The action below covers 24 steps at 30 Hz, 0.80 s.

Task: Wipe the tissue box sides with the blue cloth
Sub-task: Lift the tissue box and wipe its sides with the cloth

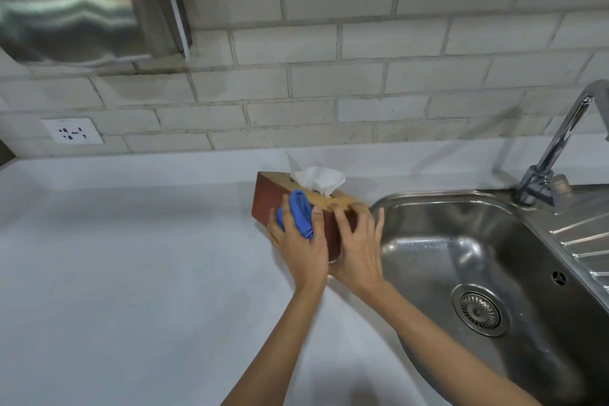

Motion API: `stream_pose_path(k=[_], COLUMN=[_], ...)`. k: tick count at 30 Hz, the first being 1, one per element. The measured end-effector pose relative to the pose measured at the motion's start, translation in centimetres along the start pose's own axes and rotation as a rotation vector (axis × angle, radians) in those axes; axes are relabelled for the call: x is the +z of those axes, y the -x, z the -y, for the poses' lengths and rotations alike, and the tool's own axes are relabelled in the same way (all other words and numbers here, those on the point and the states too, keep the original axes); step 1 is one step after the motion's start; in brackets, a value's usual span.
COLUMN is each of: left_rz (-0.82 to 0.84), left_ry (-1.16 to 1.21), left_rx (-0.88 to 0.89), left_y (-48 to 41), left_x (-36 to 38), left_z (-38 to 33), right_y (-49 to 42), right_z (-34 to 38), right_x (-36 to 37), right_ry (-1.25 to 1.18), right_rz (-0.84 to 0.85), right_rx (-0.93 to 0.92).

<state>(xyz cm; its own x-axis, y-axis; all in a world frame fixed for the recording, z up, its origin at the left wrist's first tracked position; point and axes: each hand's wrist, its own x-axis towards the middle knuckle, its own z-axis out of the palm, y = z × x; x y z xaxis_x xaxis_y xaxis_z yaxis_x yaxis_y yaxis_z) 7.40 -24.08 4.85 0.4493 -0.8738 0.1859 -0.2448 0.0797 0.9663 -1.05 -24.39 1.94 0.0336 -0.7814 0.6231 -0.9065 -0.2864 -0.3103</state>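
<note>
Tissue box (pixel 267 204) on desk (pixel 131 257), sink (pixel 428 200) at its 3 o'clock. I note left hand (pixel 298 249) fingers curled round blue cloth (pixel 300 209), pressing it on the box's long side. Right hand (pixel 359 247) fingers spread, gripping the box's near end.

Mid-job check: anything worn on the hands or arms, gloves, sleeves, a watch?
Nothing worn shows. The left hand and right hand are bare: no gloves, rings or watch. The left forearm and right forearm are uncovered to the frame's edge; no sleeve in view.
</note>
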Motion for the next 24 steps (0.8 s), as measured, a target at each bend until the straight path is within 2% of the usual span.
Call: stream_pose_path(k=[5,9,18,22,24], left_rz=[-0.007,0.009,0.038,0.067,0.016], left_ry=[0.239,0.309,0.252,0.183,0.17], left_rx=[-0.244,-0.427,-0.393,-0.373,-0.395], left_y=[-0.5,-0.1,-0.5,-1.1,-1.3], left_x=[-3.3,-5.2,-7.1,-7.6,-7.9], left_z=[1.1,3.4,4.6,4.7,4.6], right_y=[2.0,4.1,6.0,5.6,3.6], right_z=[2.1,2.9,4.3,4.9,4.3], right_x=[1.8,3.4,4.1,3.0,1.6], right_ry=[0.108,0.16,0.238,0.026,-0.165], right_rz=[-0.124,-0.171,-0.133,-0.132,-0.153], right_rx=[-0.192,-0.306,-0.382,-0.379,-0.287])
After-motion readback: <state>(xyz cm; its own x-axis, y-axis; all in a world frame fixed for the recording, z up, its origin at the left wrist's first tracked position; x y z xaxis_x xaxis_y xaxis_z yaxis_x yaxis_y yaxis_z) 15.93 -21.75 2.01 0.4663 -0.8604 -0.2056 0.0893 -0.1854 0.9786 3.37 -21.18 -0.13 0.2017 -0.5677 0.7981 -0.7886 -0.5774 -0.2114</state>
